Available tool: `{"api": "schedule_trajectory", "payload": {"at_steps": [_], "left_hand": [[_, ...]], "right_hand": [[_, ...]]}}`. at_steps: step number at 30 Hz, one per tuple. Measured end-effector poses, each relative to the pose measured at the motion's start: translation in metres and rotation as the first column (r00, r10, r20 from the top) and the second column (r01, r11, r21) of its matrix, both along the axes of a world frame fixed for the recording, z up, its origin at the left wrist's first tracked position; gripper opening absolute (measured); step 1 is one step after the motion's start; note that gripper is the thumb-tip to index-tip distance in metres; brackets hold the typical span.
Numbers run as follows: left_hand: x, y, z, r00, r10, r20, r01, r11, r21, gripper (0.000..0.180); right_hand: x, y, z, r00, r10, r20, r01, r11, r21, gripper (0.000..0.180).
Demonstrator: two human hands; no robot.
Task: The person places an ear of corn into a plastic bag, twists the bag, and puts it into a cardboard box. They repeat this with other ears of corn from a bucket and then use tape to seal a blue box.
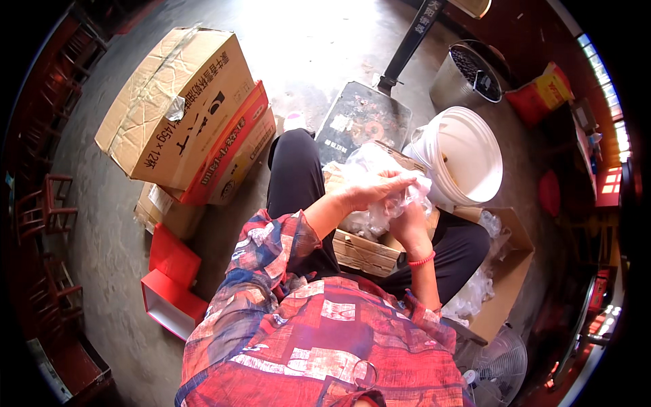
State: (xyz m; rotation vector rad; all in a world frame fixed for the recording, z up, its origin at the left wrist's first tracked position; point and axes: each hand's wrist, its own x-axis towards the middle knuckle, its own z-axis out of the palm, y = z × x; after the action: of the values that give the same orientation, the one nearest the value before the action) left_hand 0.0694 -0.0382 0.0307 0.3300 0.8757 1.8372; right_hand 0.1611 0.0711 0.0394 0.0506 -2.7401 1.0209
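Between my knees, both of my hands are closed on a crumpled clear plastic bag (pixel 415 195). My left hand (pixel 369 192) reaches across from the left and pinches its upper part. Just below it, my right hand (pixel 409 225), with a red bracelet at the wrist, grips the bag's near side; some fingertips are hidden by the plastic. More thin clear plastic (pixel 366 220) lies bunched under my hands, over a cardboard box (pixel 366 255) standing between my legs. What is inside that box is mostly covered.
A platform scale (pixel 366 115) lies ahead, beside a white bucket (pixel 489 159). Farther back stands a metal pail (pixel 451 85) with dark contents. At my right, an open carton (pixel 505 298) holds plastic bags near a fan (pixel 498 366). Stacked cartons (pixel 169 102) and a red box (pixel 173 298) are left.
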Motion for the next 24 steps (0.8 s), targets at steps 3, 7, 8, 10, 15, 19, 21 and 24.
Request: {"api": "schedule_trajectory", "payload": {"at_steps": [3, 7, 8, 10, 15, 19, 21, 24], "left_hand": [[0.000, -0.005, 0.015, 0.993, -0.029, -0.110, 0.029, 1.000, -0.002, 0.032], [-0.015, -0.019, 0.006, 0.950, -0.049, -0.307, -0.005, 0.985, -0.174, 0.034], [-0.020, -0.021, 0.002, 0.913, -0.041, -0.407, -0.060, 0.971, -0.232, 0.033], [-0.021, -0.024, -0.004, 0.801, -0.105, -0.589, -0.135, 0.927, -0.350, 0.031], [-0.019, -0.018, -0.014, 0.407, -0.225, -0.885, -0.387, 0.835, -0.390, 0.033], [-0.023, -0.022, -0.010, 0.402, -0.305, -0.864, -0.409, 0.784, -0.467, 0.032], [-0.024, -0.023, -0.015, 0.351, -0.319, -0.880, -0.437, 0.776, -0.456, 0.031], [-0.026, -0.027, -0.005, 0.447, -0.278, -0.850, -0.426, 0.769, -0.476, 0.029]], "right_hand": [[0.006, 0.011, -0.026, 0.987, 0.144, 0.071, -0.156, 0.960, 0.233, 0.019], [0.020, 0.018, -0.029, 0.815, -0.015, 0.580, -0.269, 0.876, 0.400, 0.026], [0.022, 0.020, -0.017, 0.796, 0.004, 0.605, -0.268, 0.900, 0.345, 0.026], [0.028, 0.034, -0.022, 0.813, 0.036, 0.580, -0.253, 0.921, 0.297, 0.027], [0.033, 0.046, -0.015, 0.790, 0.009, 0.613, -0.254, 0.915, 0.314, 0.033], [0.038, 0.037, 0.004, 0.754, 0.114, 0.647, -0.341, 0.910, 0.238, 0.035], [0.039, 0.023, 0.026, 0.742, 0.177, 0.647, -0.365, 0.916, 0.168, 0.035], [0.054, 0.019, 0.031, 0.744, 0.211, 0.634, -0.421, 0.885, 0.199, 0.031]]}}
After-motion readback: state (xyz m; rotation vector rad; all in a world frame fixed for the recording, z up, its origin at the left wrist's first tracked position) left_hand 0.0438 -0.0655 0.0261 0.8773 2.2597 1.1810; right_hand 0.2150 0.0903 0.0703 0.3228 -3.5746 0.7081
